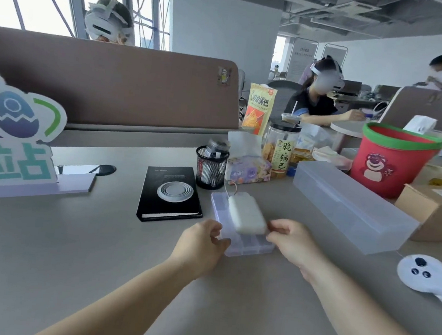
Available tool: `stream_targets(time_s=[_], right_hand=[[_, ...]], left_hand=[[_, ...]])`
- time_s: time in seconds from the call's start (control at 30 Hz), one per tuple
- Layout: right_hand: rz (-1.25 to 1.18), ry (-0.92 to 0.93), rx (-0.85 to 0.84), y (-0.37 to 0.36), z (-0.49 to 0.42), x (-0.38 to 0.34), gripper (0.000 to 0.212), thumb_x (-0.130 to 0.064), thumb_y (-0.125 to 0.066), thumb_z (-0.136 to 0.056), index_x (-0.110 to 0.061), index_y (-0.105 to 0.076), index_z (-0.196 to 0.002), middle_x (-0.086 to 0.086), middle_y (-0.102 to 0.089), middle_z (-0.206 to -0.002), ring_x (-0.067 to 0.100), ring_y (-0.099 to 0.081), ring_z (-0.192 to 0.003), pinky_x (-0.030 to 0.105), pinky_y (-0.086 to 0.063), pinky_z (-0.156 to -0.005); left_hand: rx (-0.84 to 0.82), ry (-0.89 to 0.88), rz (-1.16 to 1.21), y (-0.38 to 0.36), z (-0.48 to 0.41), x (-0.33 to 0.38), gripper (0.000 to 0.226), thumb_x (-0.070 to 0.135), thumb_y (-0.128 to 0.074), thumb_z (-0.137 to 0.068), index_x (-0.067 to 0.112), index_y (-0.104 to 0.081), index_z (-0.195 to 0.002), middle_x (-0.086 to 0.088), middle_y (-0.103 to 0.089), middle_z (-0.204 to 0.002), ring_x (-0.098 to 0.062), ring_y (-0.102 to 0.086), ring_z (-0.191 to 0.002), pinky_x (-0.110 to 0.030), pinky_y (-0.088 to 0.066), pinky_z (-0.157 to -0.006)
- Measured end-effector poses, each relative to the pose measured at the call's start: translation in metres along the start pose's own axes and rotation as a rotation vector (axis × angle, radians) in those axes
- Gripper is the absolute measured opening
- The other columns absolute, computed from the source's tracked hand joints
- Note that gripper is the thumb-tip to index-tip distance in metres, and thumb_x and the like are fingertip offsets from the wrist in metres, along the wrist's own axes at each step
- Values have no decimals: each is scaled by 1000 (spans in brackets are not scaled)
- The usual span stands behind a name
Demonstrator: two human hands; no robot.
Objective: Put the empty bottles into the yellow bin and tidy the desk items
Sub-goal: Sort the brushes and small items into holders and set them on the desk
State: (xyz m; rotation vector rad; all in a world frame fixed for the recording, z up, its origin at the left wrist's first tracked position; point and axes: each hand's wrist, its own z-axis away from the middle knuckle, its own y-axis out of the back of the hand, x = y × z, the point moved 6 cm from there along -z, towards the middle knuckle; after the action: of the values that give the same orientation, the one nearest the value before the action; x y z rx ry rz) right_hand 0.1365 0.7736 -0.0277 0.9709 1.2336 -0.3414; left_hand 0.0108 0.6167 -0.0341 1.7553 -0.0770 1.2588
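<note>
Holding is noted at the middle of the grey bench [74,248]: a clear compartment box [247,247] is gripped at its near end by both hands and appears to rest flat on the surface. The left hand [202,242] is placed at the box's near left corner, its grip curled, with fingers and thumb pinching the edge. The right hand [292,243] is placed at the near right corner, its grip likewise curled round the box's edge. Whether its fingertips also touch the item on top cannot be told, as that spot is blurred. A white power bank [246,213] is laid at an angle on the box lid, with a thin cord trailing from its far end. Just left of the box a black notebook [169,192] is laid flat, and a grey ringed disc [175,192] is seen on its cover. Behind the box a black mesh pen holder [211,168] is stood upright, with a floral tissue pack [249,169] just beside it on the right. A long translucent case [350,202] is set to the right of the compartment box, apart from it. Farther right a red bucket [391,161] with a green rim is stood upright, and a cardboard carton [430,209] is set beside it. A white controller [419,275] is laid on the bench near the right forearm.
</note>
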Motion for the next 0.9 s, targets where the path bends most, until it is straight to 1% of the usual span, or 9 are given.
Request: stream_targets(time_s=[0.07, 0.13, 0.23, 0.3, 0.37, 0.53, 0.73, 0.8, 0.9], right_hand=[[79, 18, 78, 7, -8, -10, 28, -14, -61, -86, -15, -63, -114, -1, -64, -106, 13, -57, -94, 23, -44, -75], [146, 22, 75, 4, -15, -21, 39, -38, -65, -83, -19, -58, -117, -2, -63, -111, 14, -58, -98, 26, -45, -80], [375, 42, -29, -15, -21, -34, 73, -74, -62, -66, -19, -48, -113, -1, -53, -111, 17, -54, -101, 32, -48, -82], [555, 48, -35, -22, -24, -39, 96, -82, -61, -55, -14, -46, -120, 4, -49, -121, 21, -51, -109, 35, -47, -87], [657, 38, -40, -24, -27, -40, 105, -79, -66, -53, -11, -41, -130, 7, -47, -129, 25, -49, -115, 36, -47, -91], [545, 71, -72, -14, -37, -33, 76, -52, -74, -59, -22, -46, -123, 1, -53, -119, 20, -54, -100, 36, -53, -83], [478, 32, -109, 19, -43, -17, 111, -68, -76, -55, -26, -27, -145, 3, -35, -145, 25, -39, -130, 43, -39, -105], [635, -16, -84, 33, -42, -10, 118, -73, -75, -47, -26, -26, -144, 4, -35, -145, 28, -36, -132, 44, -37, -106], [750, -76, -35, 46, -40, -1, 110, -59, -80, -59, -22, -24, -145, 8, -34, -145, 30, -39, -130, 40, -40, -100]], left_hand=[[-31, -121, -191, 11, -5, 6, 33, 27, -59, -90, 22, -57, -123, 6, -59, -124, -10, -57, -107, -21, -43, -87], [-60, -274, -418, 20, -12, 11, 37, 27, -58, -91, 24, -55, -128, 4, -51, -135, -13, -50, -119, -23, -37, -99], [-140, -414, -638, 21, -21, 14, 52, 35, -55, -92, 28, -41, -141, 9, -29, -153, -15, -26, -139, -24, -18, -113], [-157, -456, -688, 18, -24, 16, 56, 42, -52, -93, 29, -35, -144, 12, -25, -155, -13, -21, -142, -26, -17, -115], [-147, -489, -729, 16, -26, 18, 57, 46, -51, -93, 28, -35, -144, 11, -28, -154, -12, -22, -142, -25, -18, -115], [-70, -470, -704, 9, -32, 29, 49, 46, -56, -90, 27, -47, -134, 10, -46, -141, -14, -43, -130, -27, -37, -99], [69, -444, -849, -30, -36, 64, 44, 57, -50, -88, 22, -52, -114, 3, -58, -112, -22, -61, -99, -29, -38, -64], [101, -435, -917, -39, -42, 75, 45, 59, -47, -89, 19, -53, -110, 0, -59, -109, -23, -61, -96, -29, -34, -61], [125, -434, -957, -42, -55, 84, 46, 58, -48, -89, 17, -55, -108, -3, -61, -106, -24, -62, -93, -30, -38, -61]])
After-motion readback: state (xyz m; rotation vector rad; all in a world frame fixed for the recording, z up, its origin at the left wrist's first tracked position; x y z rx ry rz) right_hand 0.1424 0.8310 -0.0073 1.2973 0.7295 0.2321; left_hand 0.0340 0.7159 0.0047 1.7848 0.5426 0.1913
